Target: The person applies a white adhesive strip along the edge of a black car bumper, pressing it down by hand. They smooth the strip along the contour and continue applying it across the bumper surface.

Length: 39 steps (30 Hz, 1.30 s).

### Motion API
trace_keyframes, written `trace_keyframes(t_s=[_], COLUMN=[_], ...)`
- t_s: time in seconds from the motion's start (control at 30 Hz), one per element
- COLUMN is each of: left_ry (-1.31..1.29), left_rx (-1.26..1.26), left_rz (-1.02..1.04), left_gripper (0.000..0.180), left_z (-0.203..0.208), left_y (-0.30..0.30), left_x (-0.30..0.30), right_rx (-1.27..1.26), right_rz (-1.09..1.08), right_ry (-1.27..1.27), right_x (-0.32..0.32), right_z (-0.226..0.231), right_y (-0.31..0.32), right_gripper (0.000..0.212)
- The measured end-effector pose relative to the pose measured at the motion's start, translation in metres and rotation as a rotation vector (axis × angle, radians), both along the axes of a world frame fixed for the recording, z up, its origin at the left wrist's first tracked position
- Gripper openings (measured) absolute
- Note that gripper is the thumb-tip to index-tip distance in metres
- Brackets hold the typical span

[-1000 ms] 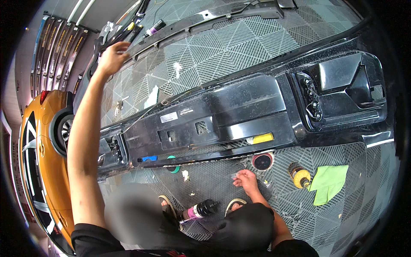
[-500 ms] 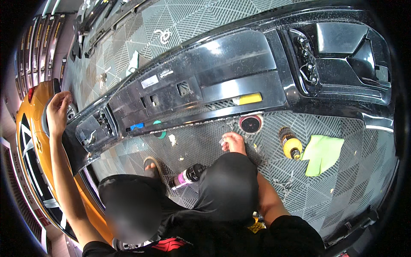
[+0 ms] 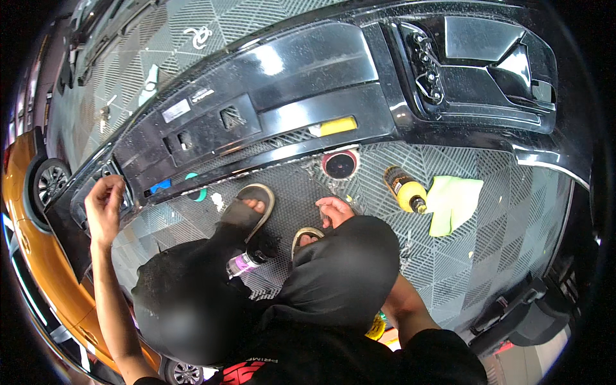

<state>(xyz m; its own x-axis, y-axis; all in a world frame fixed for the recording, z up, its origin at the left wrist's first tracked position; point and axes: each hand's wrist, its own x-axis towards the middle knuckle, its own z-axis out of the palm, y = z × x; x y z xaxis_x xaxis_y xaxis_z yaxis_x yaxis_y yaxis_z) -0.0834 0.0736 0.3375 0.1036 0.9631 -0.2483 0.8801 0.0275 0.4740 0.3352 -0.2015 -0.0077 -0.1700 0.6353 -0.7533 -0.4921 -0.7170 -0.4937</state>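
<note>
A large black car bumper [image 3: 308, 96] lies across the floor in front of me, its inner side with cutouts facing up. My left hand [image 3: 104, 202] is over the bumper's left end, fingers curled in and thumb close to them. Whatever it may pinch is too small to make out. My right hand [image 3: 334, 210] rests by my right knee, below the bumper's near edge. Its fingers are bent together, and a small greyish bit may be between them. A round dark pad with a red rim [image 3: 339, 165] lies just beyond my right hand.
Right of the pad lie a yellow-and-black bottle [image 3: 405, 190] and a lime-green cloth [image 3: 454, 204]. A bottle with a purple label [image 3: 246, 262] lies between my legs. A yellow tool [image 3: 338, 125] and a blue piece [image 3: 159, 186] show along the bumper. An orange car [image 3: 48, 269] stands left.
My left hand has come down and inward to the bumper's left end. My right hand stays near the knee. The view has shifted right, and my feet now show more fully.
</note>
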Motion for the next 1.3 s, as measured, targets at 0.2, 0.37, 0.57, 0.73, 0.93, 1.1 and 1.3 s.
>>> trace_keyframes(t_s=[0.2,0.37,0.57,0.73,0.93,1.1,1.3], left_ry=[0.012,-0.227,-0.408,-0.462,-0.428,-0.611,-0.751], left_rx=[-0.245,-0.271,-0.142,-0.192,-0.196,-0.228,-0.319], left_rz=[-0.502,-0.898,-1.160,-1.194,-1.235,-1.111,-0.806], left_gripper=[0.012,0.021,0.053,0.073,0.060,0.042,0.020], left_z=[-0.082,-0.196,-0.272,-0.291,-0.299,-0.302,-0.288], left_y=[-0.007,-0.002,-0.015,-0.034,-0.032,-0.020,0.009], left_x=[0.124,0.201,0.306,0.329,0.328,0.321,0.323], right_rx=[0.008,-0.047,-0.058,0.016,-0.056,-0.023,0.050], right_rz=[-0.009,0.016,0.197,-0.117,-0.657,-0.765,-0.470], right_ry=[-0.138,-0.259,-0.397,-0.561,-0.516,-0.608,-0.909], right_x=[0.061,0.090,0.090,0.062,0.047,0.053,0.085], right_z=[0.047,0.084,0.138,0.130,0.080,0.065,0.092], right_y=[-0.029,-0.015,0.014,0.047,0.091,0.118,0.152], right_gripper=[0.044,0.043,0.015,0.017,0.021,0.022,0.033])
